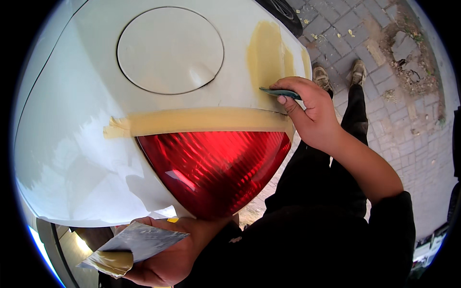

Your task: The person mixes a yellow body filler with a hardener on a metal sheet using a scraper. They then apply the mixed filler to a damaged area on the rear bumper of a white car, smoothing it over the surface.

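Observation:
My right hand (307, 110) pinches a flat dark green spreader (283, 94), whose edge is at a yellowish filler patch (266, 53) on the white car body panel (72, 125). My left hand (168, 254) grips a thin grey board (153, 240) with a lump of tan putty (113, 260) on it, below the panel's lower edge. Tan masking tape (192, 122) runs along the top of a red tail light (211, 173), just left of my right wrist. Smaller yellowish streaks show on the panel's right edge, partly behind my right fingers.
A round fuel flap (169, 50) is on the panel, and a dark wheel (283, 14) shows at the top. My legs and shoes (357, 73) stand on grey paving (394, 139). A broken patch of paving with dry leaves (403, 53) lies at the upper right.

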### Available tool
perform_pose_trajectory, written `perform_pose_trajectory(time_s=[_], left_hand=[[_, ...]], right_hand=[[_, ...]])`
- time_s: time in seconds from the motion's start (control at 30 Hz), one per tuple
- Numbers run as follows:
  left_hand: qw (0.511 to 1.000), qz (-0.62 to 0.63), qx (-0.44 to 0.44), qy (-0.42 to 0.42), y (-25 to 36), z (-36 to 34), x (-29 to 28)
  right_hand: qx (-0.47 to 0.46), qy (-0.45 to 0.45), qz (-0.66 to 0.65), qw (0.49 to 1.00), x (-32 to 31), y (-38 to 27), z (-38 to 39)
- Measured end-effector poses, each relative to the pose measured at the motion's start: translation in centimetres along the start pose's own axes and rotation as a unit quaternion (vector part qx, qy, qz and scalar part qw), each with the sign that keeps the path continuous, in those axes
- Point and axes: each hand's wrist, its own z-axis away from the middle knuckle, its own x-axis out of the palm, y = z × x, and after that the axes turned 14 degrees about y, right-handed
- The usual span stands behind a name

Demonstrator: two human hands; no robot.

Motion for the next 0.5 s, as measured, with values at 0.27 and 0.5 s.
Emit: perform_pose_trajectory(time_s=[0.27,0.5], left_hand=[[1.000,0.014,-0.020,-0.009,-0.4,0.8,0.1],[0.999,0.021,-0.028,-0.011,-0.1,1.0,0.0]], right_hand=[[-0.007,-0.009,-0.016,1.000,-0.7,-1.0,1.8],[0.007,0.091,-0.047,0.995,-1.7,2.0,-4.4]])
